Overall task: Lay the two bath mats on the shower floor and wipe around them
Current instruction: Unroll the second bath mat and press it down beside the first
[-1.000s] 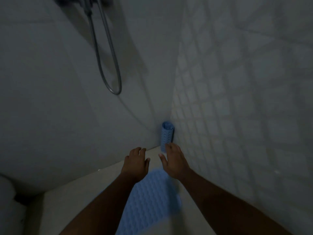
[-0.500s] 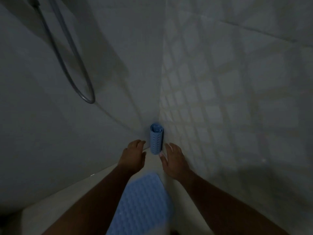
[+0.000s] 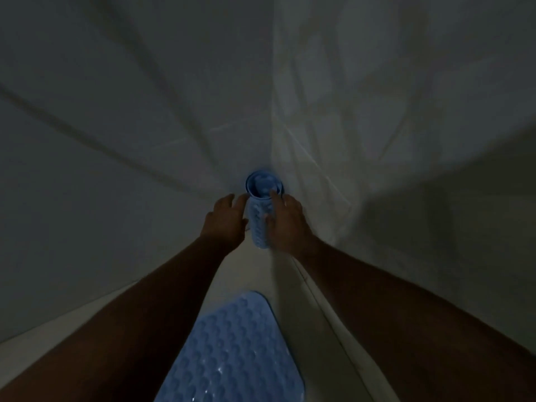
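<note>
A rolled-up blue bath mat (image 3: 259, 219) stands upright in the far corner of the shower, where the two walls meet. My right hand (image 3: 285, 223) wraps its fingers around the roll's right side, one finger at its top rim. On the roll's left side my left hand (image 3: 226, 219) has spread fingers, touching it or nearly so. A second blue bath mat (image 3: 232, 352) with a bubbled texture lies flat on the pale shower floor (image 3: 252, 271) between my forearms.
The plain left wall (image 3: 116, 140) and the tiled right wall (image 3: 391, 126) close in on the corner. The light is dim and the picture is blurred. A narrow strip of floor runs between the flat mat and the right wall.
Both hands have reached forward from the flat mat to the rolled mat in the corner, and my right hand has closed on it. My view has tilted down, and the shower hose has left the picture.
</note>
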